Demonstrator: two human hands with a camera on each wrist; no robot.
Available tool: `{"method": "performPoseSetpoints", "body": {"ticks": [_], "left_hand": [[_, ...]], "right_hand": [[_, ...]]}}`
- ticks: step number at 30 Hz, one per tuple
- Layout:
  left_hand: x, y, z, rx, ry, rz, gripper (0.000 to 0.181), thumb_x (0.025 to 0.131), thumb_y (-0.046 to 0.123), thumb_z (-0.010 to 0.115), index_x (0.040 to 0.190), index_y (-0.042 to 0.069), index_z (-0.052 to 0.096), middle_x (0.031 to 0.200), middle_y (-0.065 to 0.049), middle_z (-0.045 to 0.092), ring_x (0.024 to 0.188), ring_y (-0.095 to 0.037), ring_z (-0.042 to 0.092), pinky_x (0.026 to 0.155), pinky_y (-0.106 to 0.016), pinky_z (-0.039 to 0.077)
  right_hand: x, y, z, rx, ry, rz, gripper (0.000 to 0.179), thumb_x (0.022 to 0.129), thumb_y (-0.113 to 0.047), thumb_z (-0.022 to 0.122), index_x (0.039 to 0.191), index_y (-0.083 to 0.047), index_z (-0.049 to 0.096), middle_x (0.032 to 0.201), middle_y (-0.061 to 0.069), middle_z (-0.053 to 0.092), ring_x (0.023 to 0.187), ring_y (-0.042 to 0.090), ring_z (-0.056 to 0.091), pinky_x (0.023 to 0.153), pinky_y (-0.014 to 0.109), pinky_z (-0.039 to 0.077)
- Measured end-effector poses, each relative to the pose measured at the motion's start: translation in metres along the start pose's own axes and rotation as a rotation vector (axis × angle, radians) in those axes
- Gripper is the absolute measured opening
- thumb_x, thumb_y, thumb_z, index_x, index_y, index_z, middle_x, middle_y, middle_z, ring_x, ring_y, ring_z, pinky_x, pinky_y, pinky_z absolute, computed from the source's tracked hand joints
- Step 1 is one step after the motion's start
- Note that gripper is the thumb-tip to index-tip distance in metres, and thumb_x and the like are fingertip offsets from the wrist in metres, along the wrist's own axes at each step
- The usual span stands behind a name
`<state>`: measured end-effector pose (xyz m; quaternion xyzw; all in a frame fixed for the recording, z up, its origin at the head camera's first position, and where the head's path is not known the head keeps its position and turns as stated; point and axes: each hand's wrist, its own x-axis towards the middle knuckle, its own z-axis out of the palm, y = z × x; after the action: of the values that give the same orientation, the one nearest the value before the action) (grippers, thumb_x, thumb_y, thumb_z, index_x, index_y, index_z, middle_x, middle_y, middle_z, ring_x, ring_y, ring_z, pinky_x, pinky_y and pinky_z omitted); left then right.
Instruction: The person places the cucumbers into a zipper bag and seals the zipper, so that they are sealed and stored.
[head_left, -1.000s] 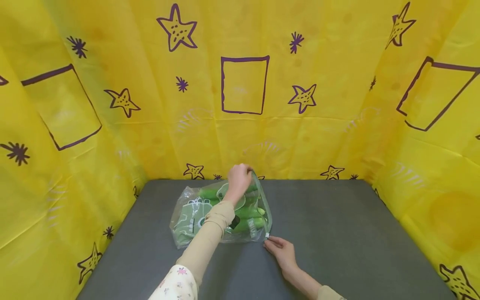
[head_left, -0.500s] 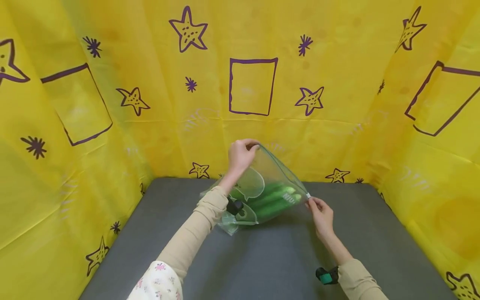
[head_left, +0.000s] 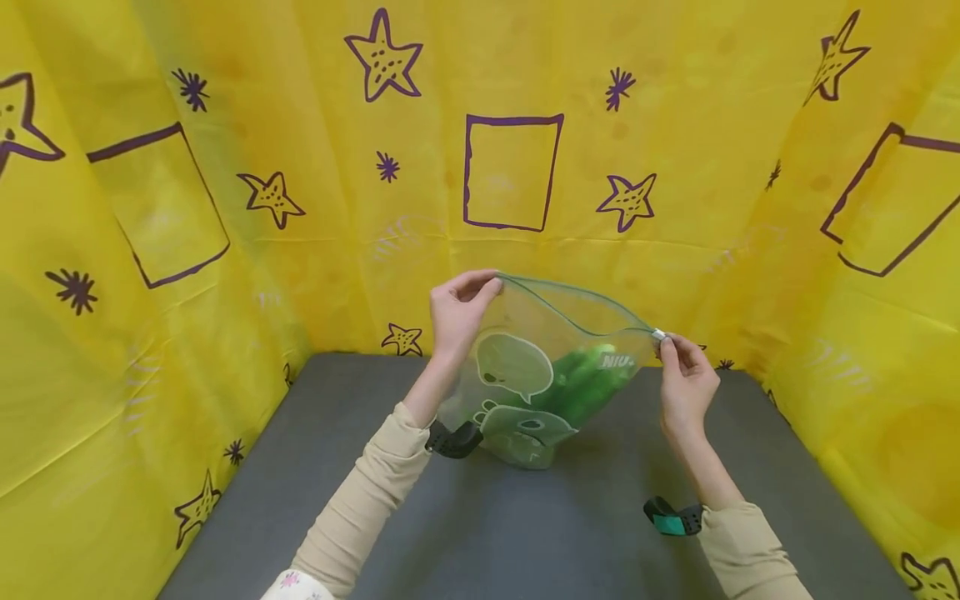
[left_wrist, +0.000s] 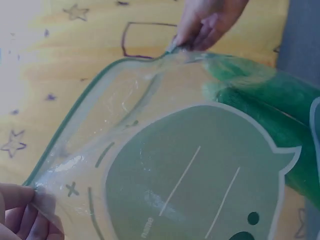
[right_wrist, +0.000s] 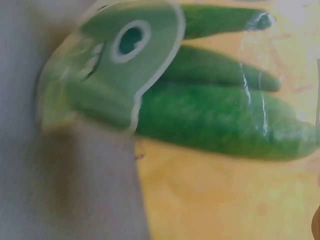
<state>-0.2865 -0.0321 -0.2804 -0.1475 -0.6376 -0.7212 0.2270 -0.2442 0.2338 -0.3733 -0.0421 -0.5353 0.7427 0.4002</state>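
Observation:
A clear zip bag (head_left: 517, 367) with green prints hangs upright above the table, its lower end near the surface. Several green cucumbers (head_left: 581, 387) stand slanted inside it, also seen close up as cucumbers (right_wrist: 215, 120) in the right wrist view. My left hand (head_left: 456, 315) pinches the left end of the bag's green zip edge between thumb and fingers. At the other end my right hand (head_left: 687, 383) pinches the corner by the white slider (head_left: 658, 335). Between the hands the two green edges stand apart, so the mouth gapes.
The dark grey table (head_left: 360, 508) lies under the bag. A yellow curtain (head_left: 322, 292) with purple stars and outlined rectangles encloses the back and both sides. Black straps (head_left: 453, 440) are on both wrists.
Both hands have risen, lifting the bag's mouth from lying flat to upright. The right hand has moved right and up, and the cucumbers have tilted up inside. The edges have parted.

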Motion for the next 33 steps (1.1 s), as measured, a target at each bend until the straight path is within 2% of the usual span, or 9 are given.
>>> {"method": "performPoseSetpoints", "body": {"ticks": [6,10,15,20,23,26,29,31,33], "left_hand": [[-0.012,0.011,-0.022,-0.155,0.111,-0.047,0.02,0.081,0.002,0.07,0.097,-0.01,0.068,0.068,0.011,0.07,0.067,-0.005,0.068,0.074,-0.021,0.055],[-0.021,0.006,-0.039,-0.213,0.17,-0.108,0.012,0.082,-0.002,0.068,0.093,-0.006,0.069,0.068,0.009,0.07,0.066,-0.006,0.067,0.073,-0.021,0.056],[-0.025,-0.007,-0.052,-0.279,0.188,-0.182,0.014,0.083,-0.002,0.067,0.083,0.011,0.071,0.069,0.006,0.071,0.067,-0.005,0.068,0.071,-0.02,0.057],[-0.027,-0.011,-0.055,-0.245,0.16,-0.164,0.009,0.083,-0.001,0.067,0.089,0.006,0.071,0.071,0.007,0.072,0.07,-0.006,0.069,0.073,-0.021,0.057],[-0.03,-0.01,-0.052,-0.171,0.197,-0.138,0.014,0.084,0.002,0.067,0.097,-0.002,0.069,0.079,0.007,0.072,0.076,-0.006,0.068,0.076,-0.02,0.055],[-0.038,-0.006,-0.046,-0.092,0.314,-0.041,0.022,0.086,0.007,0.066,0.106,-0.001,0.068,0.097,0.0,0.072,0.089,-0.008,0.067,0.082,-0.02,0.054],[-0.048,0.003,-0.035,-0.016,0.394,0.165,0.025,0.087,0.008,0.064,0.112,0.001,0.066,0.112,-0.01,0.069,0.105,-0.014,0.065,0.094,-0.025,0.051],[-0.055,0.014,-0.024,0.048,0.344,0.34,0.027,0.087,0.004,0.064,0.113,0.0,0.065,0.115,-0.015,0.067,0.111,-0.019,0.063,0.098,-0.029,0.05],[-0.059,0.028,-0.011,0.116,0.189,0.488,0.028,0.085,0.001,0.065,0.113,-0.002,0.064,0.114,-0.017,0.068,0.111,-0.021,0.063,0.099,-0.031,0.049]], "right_hand": [[-0.008,-0.031,0.022,0.175,0.02,-0.094,0.014,0.084,-0.003,0.067,0.096,0.005,0.068,0.082,0.002,0.07,0.074,0.011,0.063,0.077,0.018,0.054],[-0.02,-0.042,0.031,0.208,-0.028,-0.082,0.016,0.083,-0.003,0.067,0.096,0.007,0.067,0.083,0.003,0.07,0.075,0.012,0.065,0.076,0.018,0.055],[-0.032,-0.042,0.037,0.226,-0.081,-0.061,0.015,0.084,-0.001,0.066,0.096,0.007,0.068,0.083,0.004,0.071,0.074,0.011,0.067,0.076,0.019,0.056],[-0.04,-0.042,0.042,0.246,-0.099,-0.064,0.015,0.084,-0.001,0.066,0.096,0.006,0.068,0.083,0.004,0.071,0.074,0.012,0.067,0.076,0.019,0.056],[-0.046,-0.045,0.045,0.242,-0.104,-0.061,0.013,0.084,-0.001,0.066,0.095,0.005,0.068,0.083,0.003,0.071,0.074,0.011,0.066,0.076,0.019,0.056],[-0.053,-0.048,0.046,0.221,-0.116,-0.071,0.012,0.084,0.0,0.065,0.095,0.004,0.068,0.083,0.002,0.071,0.075,0.01,0.066,0.076,0.018,0.055],[-0.059,-0.051,0.048,0.181,-0.13,-0.088,0.012,0.085,0.0,0.065,0.096,0.004,0.068,0.083,0.0,0.071,0.076,0.009,0.065,0.076,0.016,0.055],[-0.062,-0.052,0.049,0.155,-0.138,-0.101,0.013,0.085,-0.001,0.065,0.097,0.005,0.068,0.084,-0.001,0.071,0.077,0.009,0.066,0.077,0.016,0.054],[-0.065,-0.052,0.051,0.13,-0.141,-0.104,0.014,0.085,-0.002,0.065,0.097,0.005,0.068,0.085,-0.002,0.071,0.078,0.008,0.066,0.077,0.016,0.054]]}}
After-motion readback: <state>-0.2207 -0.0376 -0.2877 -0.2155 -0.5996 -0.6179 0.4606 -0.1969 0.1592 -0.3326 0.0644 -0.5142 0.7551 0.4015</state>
